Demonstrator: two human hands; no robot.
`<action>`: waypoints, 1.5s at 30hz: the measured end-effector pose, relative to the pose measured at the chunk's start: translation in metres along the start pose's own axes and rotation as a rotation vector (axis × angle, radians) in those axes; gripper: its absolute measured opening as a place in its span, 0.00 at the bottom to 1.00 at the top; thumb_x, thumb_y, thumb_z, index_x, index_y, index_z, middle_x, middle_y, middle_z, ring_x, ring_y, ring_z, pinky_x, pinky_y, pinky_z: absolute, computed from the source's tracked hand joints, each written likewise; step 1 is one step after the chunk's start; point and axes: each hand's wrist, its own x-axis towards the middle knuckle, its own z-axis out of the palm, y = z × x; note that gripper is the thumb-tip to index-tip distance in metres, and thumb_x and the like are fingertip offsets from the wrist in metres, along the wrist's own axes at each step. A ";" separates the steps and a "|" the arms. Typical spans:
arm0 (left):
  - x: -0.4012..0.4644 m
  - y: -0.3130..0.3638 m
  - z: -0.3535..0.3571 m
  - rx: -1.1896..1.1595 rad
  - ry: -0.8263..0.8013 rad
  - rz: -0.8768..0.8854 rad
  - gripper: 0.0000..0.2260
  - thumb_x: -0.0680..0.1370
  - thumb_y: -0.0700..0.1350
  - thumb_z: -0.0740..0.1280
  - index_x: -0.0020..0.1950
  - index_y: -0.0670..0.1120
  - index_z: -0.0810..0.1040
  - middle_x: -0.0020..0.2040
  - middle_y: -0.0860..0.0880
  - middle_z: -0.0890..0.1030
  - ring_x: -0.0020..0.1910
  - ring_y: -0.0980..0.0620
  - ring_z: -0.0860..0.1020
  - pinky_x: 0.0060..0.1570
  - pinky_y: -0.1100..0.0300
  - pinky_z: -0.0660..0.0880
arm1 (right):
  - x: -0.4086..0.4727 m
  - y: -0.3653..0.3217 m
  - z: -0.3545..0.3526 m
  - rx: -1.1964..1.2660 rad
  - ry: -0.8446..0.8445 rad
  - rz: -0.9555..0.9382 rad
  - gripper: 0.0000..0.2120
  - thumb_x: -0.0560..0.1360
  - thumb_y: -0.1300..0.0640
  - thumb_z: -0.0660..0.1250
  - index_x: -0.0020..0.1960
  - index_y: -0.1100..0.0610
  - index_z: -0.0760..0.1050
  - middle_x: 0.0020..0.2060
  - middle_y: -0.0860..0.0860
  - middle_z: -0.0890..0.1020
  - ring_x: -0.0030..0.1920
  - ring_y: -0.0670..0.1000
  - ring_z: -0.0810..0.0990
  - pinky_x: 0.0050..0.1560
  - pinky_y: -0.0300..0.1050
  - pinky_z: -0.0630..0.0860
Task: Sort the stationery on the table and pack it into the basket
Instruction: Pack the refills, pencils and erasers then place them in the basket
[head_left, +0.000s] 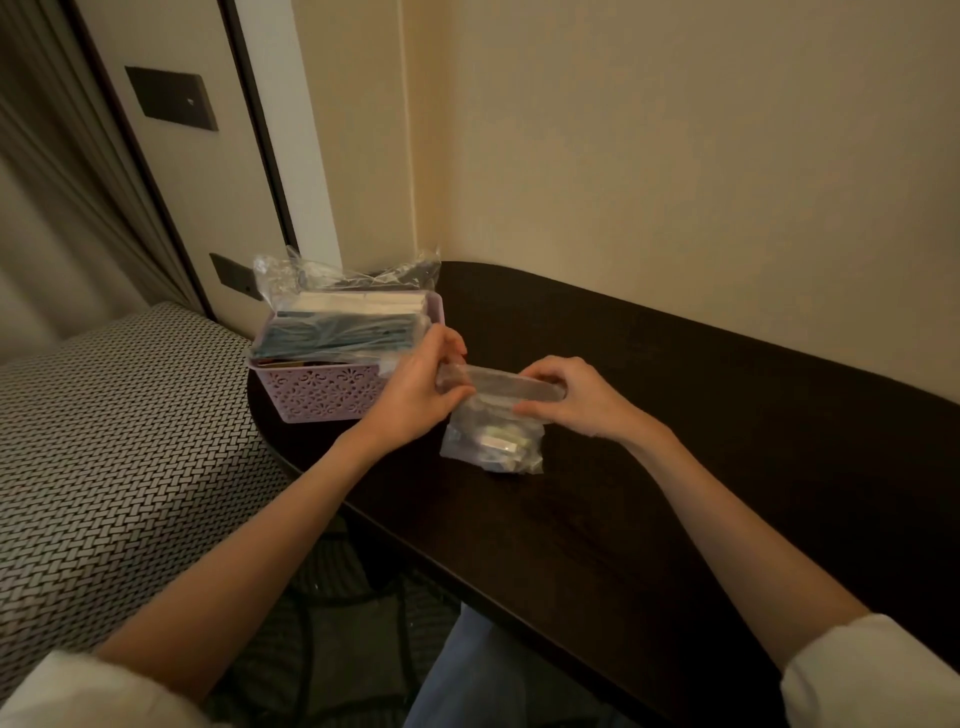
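Observation:
A clear zip bag (491, 439) with small stationery inside hangs just above the dark table (675, 467), in front of me. My left hand (415, 389) pinches the left end of its top strip. At the right end of that strip my right hand (569, 397) pinches it too. Left of the bag stands a pink lattice basket (322, 389) at the table's left end. It holds several clear bags of stationery (337, 317) that rise above its rim.
A cushion with a black and white woven pattern (119, 441) lies to the left, below the table edge. The wall runs close behind the table. A dark wall plate (171, 98) sits on the panel at upper left.

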 end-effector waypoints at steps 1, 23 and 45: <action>-0.001 0.000 0.002 -0.005 -0.009 -0.009 0.21 0.72 0.43 0.75 0.60 0.45 0.69 0.52 0.53 0.75 0.47 0.61 0.76 0.43 0.68 0.73 | 0.001 0.000 0.001 0.012 -0.022 0.011 0.15 0.72 0.50 0.73 0.56 0.52 0.77 0.49 0.45 0.80 0.48 0.40 0.79 0.45 0.35 0.76; -0.009 -0.022 0.035 0.075 -0.271 -0.040 0.08 0.71 0.40 0.75 0.46 0.47 0.80 0.38 0.55 0.79 0.35 0.63 0.76 0.35 0.69 0.69 | 0.008 0.009 0.034 -0.105 -0.032 -0.005 0.03 0.72 0.57 0.73 0.43 0.55 0.80 0.36 0.45 0.79 0.37 0.41 0.78 0.38 0.36 0.73; 0.002 -0.017 0.005 -0.016 -0.068 -0.008 0.06 0.74 0.35 0.71 0.46 0.44 0.79 0.42 0.52 0.80 0.42 0.56 0.79 0.42 0.64 0.77 | -0.006 0.013 -0.006 -0.121 0.042 -0.039 0.08 0.74 0.57 0.71 0.53 0.54 0.81 0.45 0.46 0.82 0.44 0.43 0.81 0.46 0.42 0.79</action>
